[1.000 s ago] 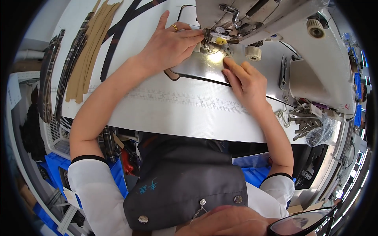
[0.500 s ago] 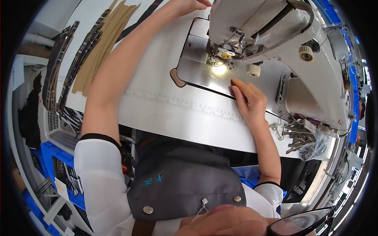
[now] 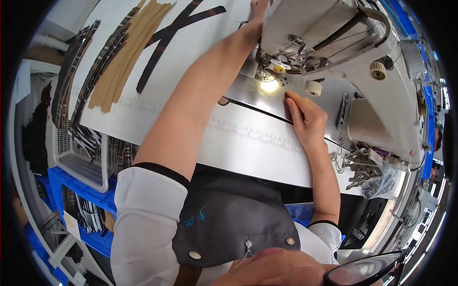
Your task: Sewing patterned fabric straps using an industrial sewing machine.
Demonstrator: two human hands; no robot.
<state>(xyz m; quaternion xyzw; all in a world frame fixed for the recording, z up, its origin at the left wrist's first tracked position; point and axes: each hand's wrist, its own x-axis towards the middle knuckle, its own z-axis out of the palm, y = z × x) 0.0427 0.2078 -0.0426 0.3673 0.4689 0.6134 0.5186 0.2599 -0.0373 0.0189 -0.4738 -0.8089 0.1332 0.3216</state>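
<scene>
A white sewing machine (image 3: 329,43) stands at the right, its lamp lighting the metal needle plate (image 3: 253,93). My right hand (image 3: 309,119) rests at the plate's front edge, right of the lit needle area. Its thumb and fingers are drawn together, and whatever they may hold is too small to make out. My left arm reaches far across the table, and my left hand (image 3: 259,8) is mostly hidden behind the machine head, fingers out of sight. Two dark fabric strips (image 3: 160,59) lie crossed on the table, left of my left forearm.
Tan fabric strips (image 3: 129,57) and plaid strips (image 3: 98,71) lie at the table's left. Below them are a white basket (image 3: 106,164) and a blue crate (image 3: 57,183). Grey scraps (image 3: 360,169) and a clear plastic bag (image 3: 379,181) lie at the right. A ruler scale (image 3: 253,136) runs along the table.
My left arm has swung right and farther away, taking the hand behind the machine head and uncovering the crossed dark strips. My right hand has stayed almost in place.
</scene>
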